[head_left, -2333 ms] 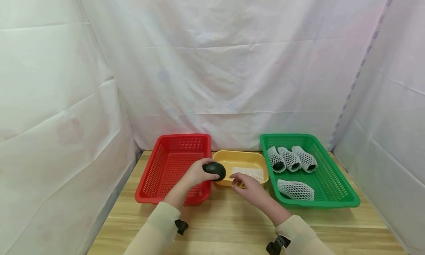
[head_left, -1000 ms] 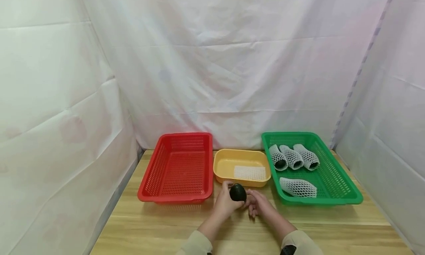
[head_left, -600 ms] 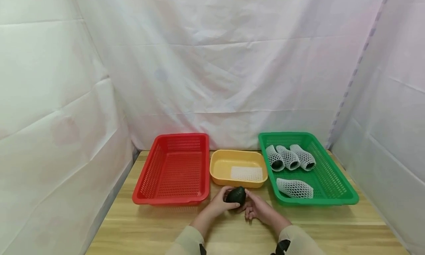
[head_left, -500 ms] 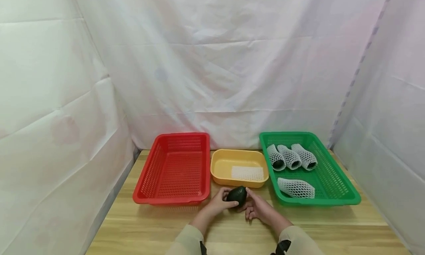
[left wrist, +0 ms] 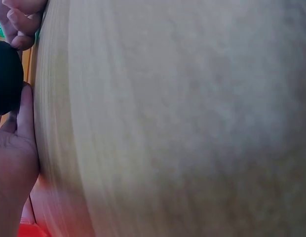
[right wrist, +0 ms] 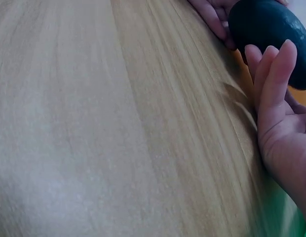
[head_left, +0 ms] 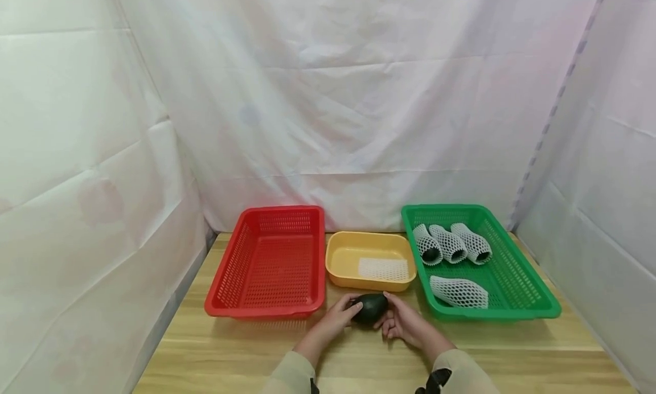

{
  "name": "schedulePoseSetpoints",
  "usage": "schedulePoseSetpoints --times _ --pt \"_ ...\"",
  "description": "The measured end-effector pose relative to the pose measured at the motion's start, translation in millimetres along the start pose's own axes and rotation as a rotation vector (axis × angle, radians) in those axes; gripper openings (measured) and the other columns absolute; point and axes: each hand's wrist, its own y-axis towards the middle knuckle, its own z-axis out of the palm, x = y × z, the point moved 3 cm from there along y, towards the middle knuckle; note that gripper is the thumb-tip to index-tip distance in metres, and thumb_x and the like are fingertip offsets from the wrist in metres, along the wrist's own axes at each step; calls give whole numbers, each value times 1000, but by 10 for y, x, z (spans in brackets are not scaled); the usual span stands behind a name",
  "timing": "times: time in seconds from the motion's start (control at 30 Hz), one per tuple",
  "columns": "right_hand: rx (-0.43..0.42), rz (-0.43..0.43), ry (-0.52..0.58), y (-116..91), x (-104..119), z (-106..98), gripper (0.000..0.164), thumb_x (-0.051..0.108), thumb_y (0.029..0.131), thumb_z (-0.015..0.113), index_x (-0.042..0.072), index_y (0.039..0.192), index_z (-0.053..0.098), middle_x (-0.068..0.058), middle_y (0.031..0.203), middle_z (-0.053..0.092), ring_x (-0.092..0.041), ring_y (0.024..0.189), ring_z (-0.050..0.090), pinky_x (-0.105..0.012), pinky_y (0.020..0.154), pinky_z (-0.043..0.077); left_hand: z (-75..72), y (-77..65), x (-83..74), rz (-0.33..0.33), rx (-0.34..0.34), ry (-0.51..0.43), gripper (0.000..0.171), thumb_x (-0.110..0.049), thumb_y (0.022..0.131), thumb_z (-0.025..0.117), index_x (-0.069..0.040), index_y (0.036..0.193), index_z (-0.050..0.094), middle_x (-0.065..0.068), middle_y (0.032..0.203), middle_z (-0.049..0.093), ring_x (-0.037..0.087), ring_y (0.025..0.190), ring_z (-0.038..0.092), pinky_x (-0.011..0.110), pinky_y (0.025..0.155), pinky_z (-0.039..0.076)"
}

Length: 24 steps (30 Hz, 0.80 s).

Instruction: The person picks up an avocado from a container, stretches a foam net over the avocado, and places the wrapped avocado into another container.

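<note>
A dark green avocado [head_left: 371, 309] is held low over the table in front of the yellow tray, lying roughly sideways. My left hand [head_left: 335, 319] grips its left end, thumb on the near side. At the other end, my right hand [head_left: 405, 321] holds the avocado's tip with a thumb and finger, the other fingers loosely bent beneath. In the right wrist view the avocado [right wrist: 271, 37] shows above the right fingers [right wrist: 279, 74]. The left wrist view catches only part of the avocado [left wrist: 7, 79] at its left edge.
The red basket [head_left: 212, 303] stands left. A flat white foam net [head_left: 383, 269] lies in the yellow tray [head_left: 338, 280]. On the right, the green basket [head_left: 543, 308] holds several white foam net sleeves [head_left: 458, 292], some with dark fruit inside. White cloth [head_left: 328, 115] surrounds the wooden table [head_left: 374, 371].
The left hand has brought the avocado from beside the red basket to the front of the yellow tray. The right hand has come to its other end, and the avocado has turned sideways.
</note>
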Motion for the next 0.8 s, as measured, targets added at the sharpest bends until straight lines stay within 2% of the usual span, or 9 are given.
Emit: schedulePoseSetpoints --times 0.13,0.27,0.4,0.57,0.67,0.8 --pt "9 -11 26 -1 4 -12 54 45 104 33 -2 126 47 -11 86 69 -13 62 63 -27 55 52 -29 -20 -40 27 -7 8 50 -13 88 72 -2 132 51 18 128 57 29 111 57 38 89 49" --pt "7 -14 48 -3 -6 -19 48 39 107 27 0 124 48 -11 87 69 -12 63 63 -25 55 52 -65 -19 -25 66 -28 -33 55 2 80 75 3 128 49 17 120 58 29 102 60 30 85 49" --pt "-27 -26 45 8 -9 -36 47 37 108 23 -2 127 41 -9 85 69 -11 61 62 -24 53 51 -70 16 14 60 -38 -131 51 5 82 72 7 126 47 17 114 57 25 96 61 32 81 54" --pt "-81 -40 -1 48 -21 -58 47 39 106 34 -2 130 34 -8 81 65 -10 58 59 -23 52 51 -57 42 47 3 -44 -258 51 6 85 69 10 129 43 19 113 55 31 85 66 42 76 57" --pt "-101 -47 -28 63 -36 -65 51 40 104 41 -2 132 30 -9 80 65 -10 57 58 -22 50 49 -56 36 48 -3 -54 -275 51 8 85 68 11 129 42 21 114 53 36 81 68 43 74 57" --pt "-110 -55 -34 66 -52 -68 53 39 104 42 -2 135 27 -9 80 65 -9 56 57 -20 48 46 -55 26 33 8 -56 -287 47 7 88 64 11 128 42 23 115 53 38 79 68 44 73 57"
